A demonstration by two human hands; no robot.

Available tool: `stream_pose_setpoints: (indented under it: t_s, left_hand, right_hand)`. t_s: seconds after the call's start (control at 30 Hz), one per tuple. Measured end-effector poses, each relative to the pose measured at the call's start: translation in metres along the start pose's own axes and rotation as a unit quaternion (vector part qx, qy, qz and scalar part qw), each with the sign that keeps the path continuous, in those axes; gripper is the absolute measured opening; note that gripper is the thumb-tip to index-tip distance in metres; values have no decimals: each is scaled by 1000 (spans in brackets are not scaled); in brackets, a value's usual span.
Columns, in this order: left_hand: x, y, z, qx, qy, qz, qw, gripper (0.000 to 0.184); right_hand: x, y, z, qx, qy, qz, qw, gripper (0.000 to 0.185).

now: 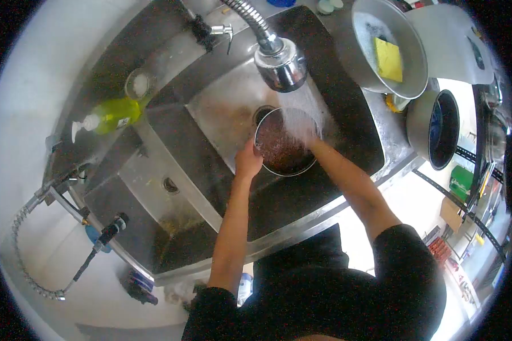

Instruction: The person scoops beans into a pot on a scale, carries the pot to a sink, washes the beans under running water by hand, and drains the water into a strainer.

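A round pan (284, 160) with a thin pale rim and a reddish-brown inside is in the right-hand sink basin (222, 108). My left hand (248, 161) grips its left rim. My right hand (312, 140) reaches over the right side of the pan, and spray and blur hide its fingers. From the chrome spray head (280, 65) above, water falls into the pan and over that hand. Part of the drain (263, 115) shows just behind the pan.
A yellow sponge (388, 59) lies in a large metal pot (358, 34) at the right. Beside it stands a dark-lined pot (421, 128). On the left ledge are a green soap bottle (116, 115) and a small glass (139, 84). A divider (179, 176) separates the basins.
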State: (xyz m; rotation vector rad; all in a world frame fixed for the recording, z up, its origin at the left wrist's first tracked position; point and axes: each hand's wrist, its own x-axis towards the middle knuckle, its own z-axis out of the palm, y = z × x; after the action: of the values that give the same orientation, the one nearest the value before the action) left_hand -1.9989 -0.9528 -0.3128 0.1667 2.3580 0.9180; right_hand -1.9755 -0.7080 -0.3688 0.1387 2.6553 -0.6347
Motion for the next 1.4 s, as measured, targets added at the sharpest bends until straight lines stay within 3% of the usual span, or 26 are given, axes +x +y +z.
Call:
stream_pose_setpoints:
  t_s: [0.07,0.1,0.2,0.3,0.37,0.43,0.47,0.53,0.6,0.67,0.77,0.83,0.87,0.97,1.07,1.17,1.2,1.27,1.37,1.4]
  left_hand:
    - [11,-4,14,-18,22,58,998,51]
    - [12,5,13,-9,7,35,999,51]
    - [19,30,9,4,-21,-9,1000,54]
    - [17,23,20,-12,-10,-2,1000,56]
    - [14,18,31,-18,20,25,999,56]
    - [18,10,40,18,28,34,999,56]
    - [21,6,44,-2,8,15,1000,56]
    - [29,-3,48,-78,-55,-51,994,55]
    - [33,0,43,-169,-106,-94,975,53]
    - [28,10,27,-242,-123,-91,958,49]
    - [23,23,21,-127,-99,-36,986,45]
    - [38,-25,52,-133,-86,-15,987,43]
    - [42,-43,64,-136,-82,-7,987,41]
    - [35,-3,38,-117,-121,-62,984,39]
    - [31,20,24,-28,-108,-49,993,38]
    - [33,-17,44,54,-13,114,992,37]
    - [33,-15,45,-35,-35,50,998,36]
    - [28,-13,48,-213,-79,-90,970,35]
    - [28,-10,45,-207,-102,-101,968,34]
    - [28,-9,47,-193,-103,-105,970,34]
  right_hand:
    - [19,-7,16,18,14,20,1000,45]
    - [22,-16,24,22,20,30,999,45]
    - [1,-57,27,-55,-40,-69,995,48]
    - [-37,-40,-18,-10,-99,-121,988,50]
    - [-44,-44,-82,-43,-138,-68,987,51]
    - [1,118,133,0,-23,-155,988,51]
    - [17,126,152,-17,33,-171,985,50]
    - [19,42,73,20,-6,-44,999,49]
    - [5,-18,42,-4,-38,-40,998,48]
    - [-20,-32,35,-25,-71,-117,990,47]
    - [-51,10,34,-16,-23,-182,983,46]
    - [-44,37,37,-32,74,-188,979,45]
    - [-31,38,24,-14,41,-164,986,46]
    - [5,16,17,36,-26,-98,994,47]
    - [0,-31,4,5,-69,-120,990,48]
    - [-16,-35,-55,-50,-103,-124,986,49]
    - [-18,-30,-70,-67,-114,-116,984,50]
    - [-21,2,-56,-122,-21,-107,987,50]
    - [-26,26,-9,-137,92,-39,986,54]
    - [-27,28,-5,-89,57,20,994,56]
